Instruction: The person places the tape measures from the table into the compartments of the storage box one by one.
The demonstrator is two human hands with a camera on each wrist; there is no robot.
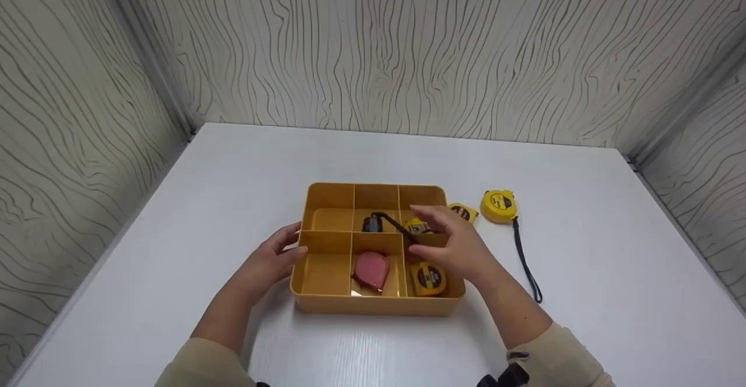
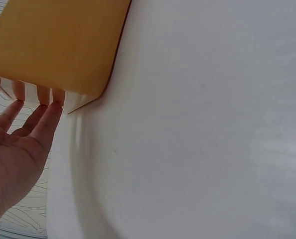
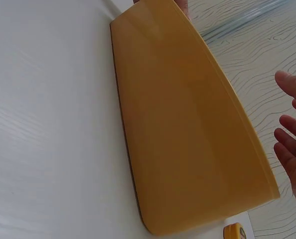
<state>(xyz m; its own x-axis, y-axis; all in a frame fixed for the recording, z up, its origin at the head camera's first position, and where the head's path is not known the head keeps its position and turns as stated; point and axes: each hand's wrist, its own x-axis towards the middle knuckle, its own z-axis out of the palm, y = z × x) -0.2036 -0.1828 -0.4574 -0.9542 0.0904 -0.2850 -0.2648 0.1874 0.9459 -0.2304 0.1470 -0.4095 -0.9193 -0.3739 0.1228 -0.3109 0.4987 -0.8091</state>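
A yellow-orange box (image 1: pixel 379 305) with several compartments stands on the white table. My left hand (image 1: pixel 274 257) touches its left outer wall with extended fingers, the thumb at the rim. My right hand (image 1: pixel 457 244) hovers over the right-hand compartments, fingers apart, holding nothing. Below it, a yellow tape measure (image 1: pixel 429 279) lies in the front right compartment. Another tape measure (image 1: pixel 418 227) in the back right one is partly hidden. The front middle compartment holds a pink drop-shaped tape measure (image 1: pixel 371 269). A dark object (image 1: pixel 372 224) sits behind it, a black strap (image 1: pixel 393 224) reaching rightward over the divider.
On the table right of the box lies a yellow tape measure (image 1: pixel 499 206) with a black wrist strap (image 1: pixel 526 261). One more yellow tape measure (image 1: pixel 464 212) is beside the box's back right corner, partly covered by my right hand. Patterned panels (image 1: pixel 379 49) enclose the table.
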